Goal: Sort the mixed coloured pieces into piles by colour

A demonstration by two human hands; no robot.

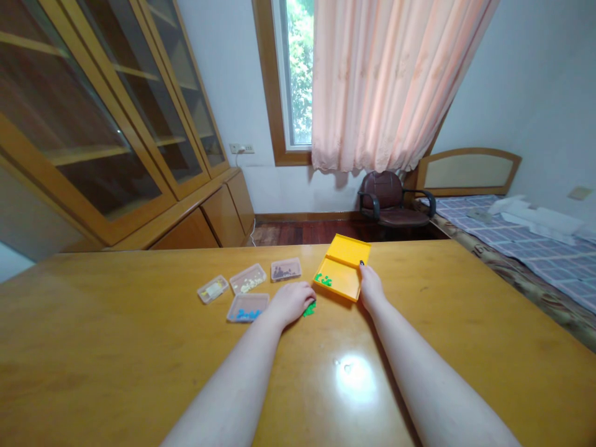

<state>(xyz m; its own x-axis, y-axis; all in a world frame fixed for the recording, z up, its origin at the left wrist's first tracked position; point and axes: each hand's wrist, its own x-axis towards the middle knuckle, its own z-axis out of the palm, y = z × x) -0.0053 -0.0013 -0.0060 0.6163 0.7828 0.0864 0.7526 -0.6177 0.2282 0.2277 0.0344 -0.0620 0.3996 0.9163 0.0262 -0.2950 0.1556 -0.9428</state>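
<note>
An open yellow box (342, 267) lies on the wooden table (116, 323), lid tipped up at the back, with a few small green pieces (323, 279) in its tray. My right hand (370, 287) rests against the box's right front corner, one finger reaching up its side. My left hand (293, 301) lies curled, knuckles up, over a small heap of green pieces (310, 308) on the table just left of the box. What is under its fingers is hidden.
Several small clear plastic boxes sit left of my hands: one with blue pieces (248, 307), one with pale pieces (248, 279), one with dark pieces (285, 269), one with whitish pieces (213, 288). Behind the table are a glass-fronted cabinet (107, 118), a dark chair (393, 202) and a bed (521, 236).
</note>
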